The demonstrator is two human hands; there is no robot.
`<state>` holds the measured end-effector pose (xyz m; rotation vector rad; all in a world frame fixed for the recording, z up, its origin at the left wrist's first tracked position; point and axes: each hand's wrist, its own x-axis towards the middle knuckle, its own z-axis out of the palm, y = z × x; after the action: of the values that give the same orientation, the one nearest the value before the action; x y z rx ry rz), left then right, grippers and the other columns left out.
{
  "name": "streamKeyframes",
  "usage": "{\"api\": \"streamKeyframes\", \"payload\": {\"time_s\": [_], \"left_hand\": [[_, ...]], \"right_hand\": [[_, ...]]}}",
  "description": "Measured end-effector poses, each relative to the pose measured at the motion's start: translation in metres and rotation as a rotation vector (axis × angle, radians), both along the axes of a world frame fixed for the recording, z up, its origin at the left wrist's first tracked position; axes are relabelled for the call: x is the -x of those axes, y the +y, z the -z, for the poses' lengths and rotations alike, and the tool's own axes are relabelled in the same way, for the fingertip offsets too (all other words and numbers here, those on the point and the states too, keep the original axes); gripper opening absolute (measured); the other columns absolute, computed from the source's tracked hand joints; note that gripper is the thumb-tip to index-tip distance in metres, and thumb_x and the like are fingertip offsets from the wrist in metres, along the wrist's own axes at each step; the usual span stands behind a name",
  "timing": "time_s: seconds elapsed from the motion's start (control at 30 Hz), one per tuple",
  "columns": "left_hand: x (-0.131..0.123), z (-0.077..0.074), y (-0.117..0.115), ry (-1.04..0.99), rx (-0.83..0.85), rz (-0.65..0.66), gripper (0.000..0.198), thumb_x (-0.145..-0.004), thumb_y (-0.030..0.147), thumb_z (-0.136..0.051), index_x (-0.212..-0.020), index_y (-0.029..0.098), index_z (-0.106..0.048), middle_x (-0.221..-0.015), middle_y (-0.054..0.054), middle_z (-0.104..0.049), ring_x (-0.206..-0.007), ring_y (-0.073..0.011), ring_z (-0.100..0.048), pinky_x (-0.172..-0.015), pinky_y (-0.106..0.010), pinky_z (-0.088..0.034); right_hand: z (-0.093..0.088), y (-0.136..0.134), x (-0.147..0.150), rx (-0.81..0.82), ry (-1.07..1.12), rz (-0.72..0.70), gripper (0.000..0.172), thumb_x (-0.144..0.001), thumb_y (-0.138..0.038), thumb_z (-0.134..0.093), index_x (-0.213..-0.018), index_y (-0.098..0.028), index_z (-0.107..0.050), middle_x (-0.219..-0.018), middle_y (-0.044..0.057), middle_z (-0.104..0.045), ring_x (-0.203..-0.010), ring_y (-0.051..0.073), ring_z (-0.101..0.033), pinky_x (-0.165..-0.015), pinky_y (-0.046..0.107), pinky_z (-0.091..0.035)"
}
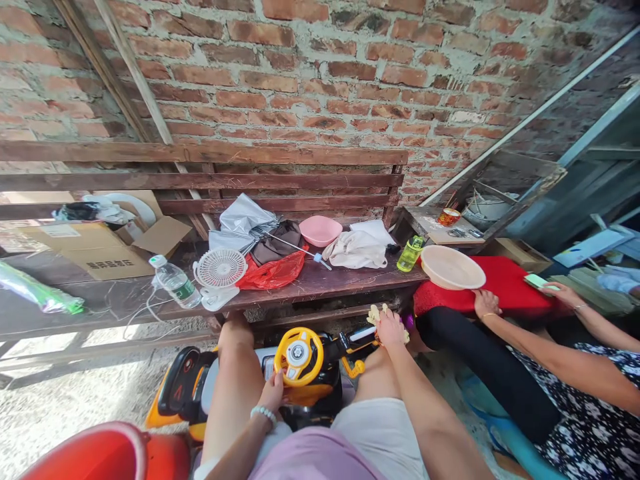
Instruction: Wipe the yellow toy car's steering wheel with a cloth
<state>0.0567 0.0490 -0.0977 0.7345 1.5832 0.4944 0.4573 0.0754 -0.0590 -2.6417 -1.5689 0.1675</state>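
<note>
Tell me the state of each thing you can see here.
Left hand, touching yellow toy steering wheel
Right hand, holding pale yellow crumpled item
Cardboard box, flaps open
Plastic water bottle, capped, lying down
Red plastic bag, crumpled
Beige basin, tilted

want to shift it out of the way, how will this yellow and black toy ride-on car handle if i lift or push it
The toy ride-on car looks like moulded plastic, so it is probably stiff and fairly light for its size. Its bulky shape may be awkward to lift. It would likely roll if pushed, though its wheels are hard to see.
</note>
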Motion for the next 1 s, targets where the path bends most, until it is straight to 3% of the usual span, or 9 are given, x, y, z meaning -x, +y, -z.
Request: {"api": "streamKeyframes", "payload": {"time_s": [0.1, 0.37, 0.47, 0.57, 0.77, 1.0], "left_hand": [[0.0, 0.001, 0.001, -0.026, 0.045, -0.036, 0.039, -0.107, 0.035, -0.037, -0.132, 0.015, -0.059, -0.116, -0.015, -0.075, -0.088, -0.02, -0.077, -0.058, -0.023, -0.054], [0.0, 0.008, 0.004, -0.041, 0.065, -0.087, 0.039, -0.106, 0.043, -0.043, -0.128, 0.018, -0.062, -0.115, -0.013, -0.076, -0.084, -0.0197, -0.078, -0.063, -0.024, -0.058], [0.001, 0.008, 0.003, -0.065, 0.066, -0.091, 0.038, -0.106, 0.042, -0.044, -0.128, 0.018, -0.062, -0.118, -0.014, -0.076, -0.082, -0.0182, -0.078, -0.06, -0.022, -0.057], [0.002, 0.006, 0.002, -0.079, 0.07, -0.068, 0.036, -0.107, 0.04, -0.043, -0.129, 0.018, -0.061, -0.119, -0.014, -0.075, -0.079, -0.0159, -0.077, -0.058, -0.021, -0.055], [0.004, 0.005, 0.002, -0.049, 0.064, -0.043, 0.037, -0.104, 0.045, -0.049, -0.126, 0.019, -0.063, -0.118, -0.013, -0.075, -0.083, -0.0186, -0.079, -0.058, -0.022, -0.057], [0.007, 0.007, 0.002, -0.062, 0.057, -0.02, 0.037, -0.105, 0.045, -0.047, -0.128, 0.02, -0.062, -0.121, -0.012, -0.075, -0.084, -0.0176, -0.079, -0.057, -0.021, -0.056]], "right_hand": [[-0.004, -0.001, 0.021, -0.009, 0.04, -0.002, 0.034, -0.1, -0.03, -0.047, -0.119, -0.025, -0.074, -0.143, 0.015, -0.061, -0.127, 0.033, -0.05, -0.098, 0.046, -0.042], [-0.011, -0.017, 0.084, -0.207, 0.438, -0.309, 0.024, -0.096, -0.038, -0.057, -0.089, -0.024, -0.076, -0.102, 0.011, -0.075, -0.114, 0.029, -0.055, -0.104, 0.038, -0.041], [-0.01, -0.024, 0.084, -0.222, 0.46, -0.402, 0.028, -0.099, -0.036, -0.052, -0.097, -0.023, -0.076, -0.107, 0.011, -0.074, -0.115, 0.027, -0.055, -0.106, 0.036, -0.041], [-0.012, -0.028, 0.062, -0.124, 0.3, -0.448, 0.032, -0.102, -0.032, -0.046, -0.106, -0.022, -0.076, -0.119, 0.012, -0.073, -0.119, 0.027, -0.054, -0.108, 0.036, -0.039], [-0.028, -0.011, -0.004, 0.076, 0.005, -0.196, 0.031, -0.098, -0.02, -0.049, -0.112, -0.02, -0.076, -0.127, 0.017, -0.069, -0.124, 0.03, -0.053, -0.099, 0.04, -0.042], [-0.037, 0.009, -0.03, -0.008, -0.058, 0.168, 0.048, -0.1, -0.016, -0.034, -0.132, -0.018, -0.069, -0.13, 0.023, -0.064, -0.124, 0.035, -0.053, -0.092, 0.045, -0.044]]}}
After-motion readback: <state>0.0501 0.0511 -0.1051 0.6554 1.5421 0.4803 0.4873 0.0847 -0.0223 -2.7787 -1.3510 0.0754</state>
